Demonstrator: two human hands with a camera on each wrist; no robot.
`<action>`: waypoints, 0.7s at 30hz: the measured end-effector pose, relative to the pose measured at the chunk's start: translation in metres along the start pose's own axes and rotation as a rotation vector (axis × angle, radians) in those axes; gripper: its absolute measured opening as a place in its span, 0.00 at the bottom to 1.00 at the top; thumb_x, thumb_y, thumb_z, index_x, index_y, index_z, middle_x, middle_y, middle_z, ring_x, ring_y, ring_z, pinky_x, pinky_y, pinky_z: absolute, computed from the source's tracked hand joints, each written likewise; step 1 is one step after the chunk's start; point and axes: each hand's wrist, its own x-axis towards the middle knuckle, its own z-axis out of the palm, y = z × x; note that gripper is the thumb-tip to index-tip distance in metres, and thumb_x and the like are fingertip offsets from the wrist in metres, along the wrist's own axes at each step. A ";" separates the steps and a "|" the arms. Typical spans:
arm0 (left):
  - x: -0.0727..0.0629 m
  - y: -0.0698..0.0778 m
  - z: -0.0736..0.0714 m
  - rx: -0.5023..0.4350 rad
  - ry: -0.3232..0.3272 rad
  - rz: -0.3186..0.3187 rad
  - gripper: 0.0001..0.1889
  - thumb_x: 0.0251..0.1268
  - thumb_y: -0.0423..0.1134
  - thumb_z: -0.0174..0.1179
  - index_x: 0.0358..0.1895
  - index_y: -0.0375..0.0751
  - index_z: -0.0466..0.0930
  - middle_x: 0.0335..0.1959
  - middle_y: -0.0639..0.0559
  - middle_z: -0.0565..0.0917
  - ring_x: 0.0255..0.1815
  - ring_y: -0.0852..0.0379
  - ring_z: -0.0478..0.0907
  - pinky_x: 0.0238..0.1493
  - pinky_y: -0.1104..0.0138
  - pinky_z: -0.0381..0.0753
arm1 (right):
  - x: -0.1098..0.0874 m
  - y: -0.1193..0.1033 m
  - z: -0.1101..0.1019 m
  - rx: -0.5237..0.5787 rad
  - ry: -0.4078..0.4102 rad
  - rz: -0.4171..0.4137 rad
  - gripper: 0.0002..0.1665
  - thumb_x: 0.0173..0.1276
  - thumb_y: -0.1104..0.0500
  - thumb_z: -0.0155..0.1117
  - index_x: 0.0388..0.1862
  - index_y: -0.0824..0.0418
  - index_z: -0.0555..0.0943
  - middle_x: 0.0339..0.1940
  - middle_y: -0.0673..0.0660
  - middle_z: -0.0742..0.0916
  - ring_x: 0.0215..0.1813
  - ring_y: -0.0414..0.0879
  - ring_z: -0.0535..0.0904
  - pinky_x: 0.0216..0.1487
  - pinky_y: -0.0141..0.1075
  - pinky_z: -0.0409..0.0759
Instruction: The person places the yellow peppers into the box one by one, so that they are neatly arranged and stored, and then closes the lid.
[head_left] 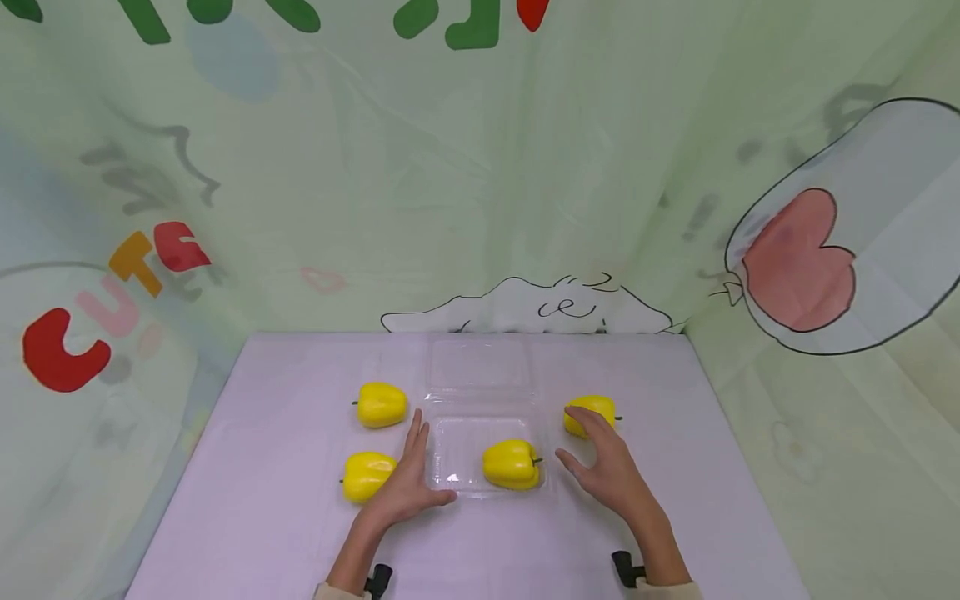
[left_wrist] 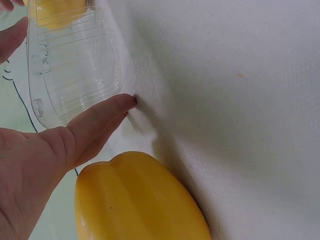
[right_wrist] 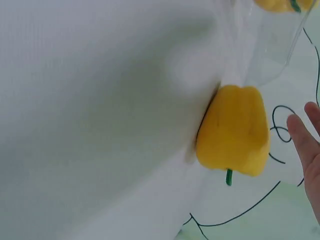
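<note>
A clear plastic clamshell box (head_left: 459, 442) lies with its lid laid back, and one yellow bell pepper (head_left: 510, 464) sits in the right part of its base. My left hand (head_left: 408, 487) stands at the box's left side, fingers straight, thumb spread near the front rim; it grips nothing. Just left of that hand lies another yellow pepper (left_wrist: 135, 200), partly covered by it in the head view. My right hand (head_left: 611, 471) hovers to the right of the box with fingers spread and nothing held. Beyond its fingertips is a yellow pepper (right_wrist: 235, 130) on the table.
A further yellow pepper (head_left: 382, 405) rests left of the box, farther back. The transparent lid (head_left: 480, 367) reaches toward the table's back edge. Printed cloth (head_left: 480, 183) hangs behind and at both sides of the white-covered table (head_left: 262, 433).
</note>
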 end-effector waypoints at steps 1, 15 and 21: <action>0.000 0.000 0.000 -0.004 -0.001 0.000 0.66 0.53 0.38 0.81 0.87 0.35 0.39 0.90 0.49 0.27 0.91 0.37 0.40 0.85 0.40 0.59 | 0.001 0.002 -0.003 -0.003 0.007 0.007 0.42 0.65 0.60 0.79 0.76 0.62 0.73 0.75 0.64 0.79 0.76 0.64 0.74 0.77 0.64 0.74; 0.000 0.001 -0.001 -0.009 0.003 0.006 0.67 0.52 0.37 0.82 0.87 0.35 0.39 0.90 0.48 0.27 0.91 0.37 0.40 0.85 0.40 0.60 | 0.010 0.031 -0.019 -0.017 0.053 0.068 0.47 0.66 0.61 0.77 0.80 0.66 0.66 0.82 0.70 0.71 0.85 0.71 0.59 0.80 0.71 0.63; 0.001 0.000 0.000 -0.015 0.002 0.009 0.67 0.53 0.37 0.81 0.87 0.35 0.38 0.91 0.48 0.28 0.91 0.37 0.40 0.85 0.40 0.60 | 0.012 0.044 -0.023 -0.008 0.058 0.081 0.47 0.66 0.61 0.77 0.80 0.68 0.65 0.81 0.73 0.70 0.84 0.73 0.58 0.79 0.73 0.61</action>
